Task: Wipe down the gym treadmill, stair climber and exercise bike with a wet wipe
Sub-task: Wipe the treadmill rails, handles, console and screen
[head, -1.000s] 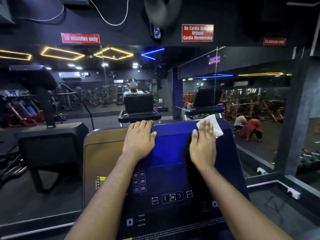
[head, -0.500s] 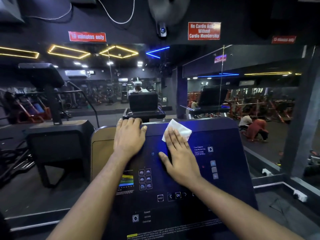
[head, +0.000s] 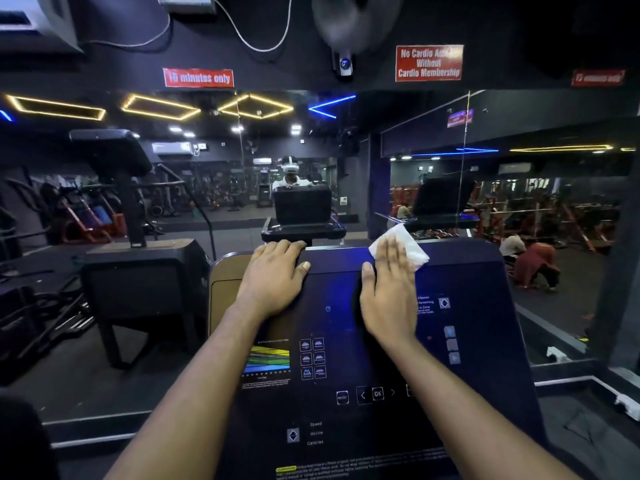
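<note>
— Since you're standing nearer, what's that panel like?

— Dark and glossy, sloping up away from the person. It's the treadmill console [head: 485, 341], with a lit OK button [head: 377, 393] low down and a coloured chart [head: 266, 362] on its left side. Blue light smears across the upper part.

— And the room?

— A wall mirror [head: 519, 133] runs right behind the machine, throwing back yellow strip lights [head: 256, 105] and rows of orange-framed gear. Above it hang a red "minutes only" sign [head: 198, 77] and a red cardio membership sign [head: 428, 63], with a fan [head: 353, 19] between them. Another black machine [head: 145, 271] stands just to the left.

— The hands?

— The left hand [head: 273, 275] lies flat at the console's top edge, fingers straight and together, gripping nothing. The right hand [head: 388, 292] is flat too, its fingers stretched out and pressing the wet wipe [head: 412, 247] against the upper panel. The wipe's white corner pokes out past the fingers to the right, up at the top rim.

— Any different from half a second back?

— Yes. Then the right fingers slanted towards the left hand, and the wipe stuck out close by the left thumb. Now they point straight up the panel and the wipe sits further right, apart from that thumb. The left hand hasn't budged from the edge.
</note>
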`<action>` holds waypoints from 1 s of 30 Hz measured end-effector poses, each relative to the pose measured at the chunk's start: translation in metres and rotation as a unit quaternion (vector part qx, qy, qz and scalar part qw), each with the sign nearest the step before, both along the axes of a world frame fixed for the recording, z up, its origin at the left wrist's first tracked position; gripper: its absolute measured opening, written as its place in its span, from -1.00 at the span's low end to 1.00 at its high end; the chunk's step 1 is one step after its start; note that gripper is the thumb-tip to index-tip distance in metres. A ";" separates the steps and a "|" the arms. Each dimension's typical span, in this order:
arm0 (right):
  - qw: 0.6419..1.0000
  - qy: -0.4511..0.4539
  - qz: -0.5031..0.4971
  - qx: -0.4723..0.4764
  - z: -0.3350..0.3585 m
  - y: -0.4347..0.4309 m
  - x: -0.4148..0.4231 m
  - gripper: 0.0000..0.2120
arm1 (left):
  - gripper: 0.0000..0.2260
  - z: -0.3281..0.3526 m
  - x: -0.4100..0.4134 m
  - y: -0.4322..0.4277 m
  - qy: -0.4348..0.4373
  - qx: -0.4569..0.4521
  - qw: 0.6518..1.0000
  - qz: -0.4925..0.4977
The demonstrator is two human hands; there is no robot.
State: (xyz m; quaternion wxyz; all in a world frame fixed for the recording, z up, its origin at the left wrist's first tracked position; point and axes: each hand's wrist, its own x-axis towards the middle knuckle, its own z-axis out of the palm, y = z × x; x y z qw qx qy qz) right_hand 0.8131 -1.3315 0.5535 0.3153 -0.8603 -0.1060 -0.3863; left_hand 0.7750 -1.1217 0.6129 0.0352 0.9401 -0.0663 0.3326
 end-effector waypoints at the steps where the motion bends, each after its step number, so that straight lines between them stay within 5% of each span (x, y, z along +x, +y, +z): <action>1: 1.000 0.006 -0.002 0.008 0.001 0.008 -0.004 -0.39 | -0.56 -0.001 0.000 0.000 -0.001 -0.001 1.000 0.000; 6: 0.976 -0.051 0.137 -0.163 -0.028 0.015 -0.020 -0.39 | -0.56 -0.002 0.002 0.001 -0.004 -0.001 1.000 -0.006; 11: 1.000 -0.003 0.019 -0.017 0.000 0.016 -0.003 -0.40 | -0.57 -0.003 0.002 0.002 -0.002 -0.003 1.000 -0.008; 15: 0.974 -0.050 0.145 -0.165 -0.023 0.034 -0.023 -0.37 | -0.57 -0.003 0.002 0.002 -0.008 -0.004 1.000 -0.011; 21: 0.999 -0.007 0.044 -0.018 -0.005 0.032 -0.015 -0.41 | -0.58 0.002 -0.004 0.009 -0.001 -0.006 0.999 -0.041; 26: 0.973 -0.045 0.155 -0.163 -0.024 0.039 -0.031 -0.41 | -0.66 0.002 -0.013 0.036 -0.034 -0.050 0.996 0.064; 30: 0.998 -0.011 0.057 -0.021 -0.005 0.039 -0.018 -0.42 | -0.64 -0.009 -0.022 0.056 -0.033 -0.057 0.996 0.057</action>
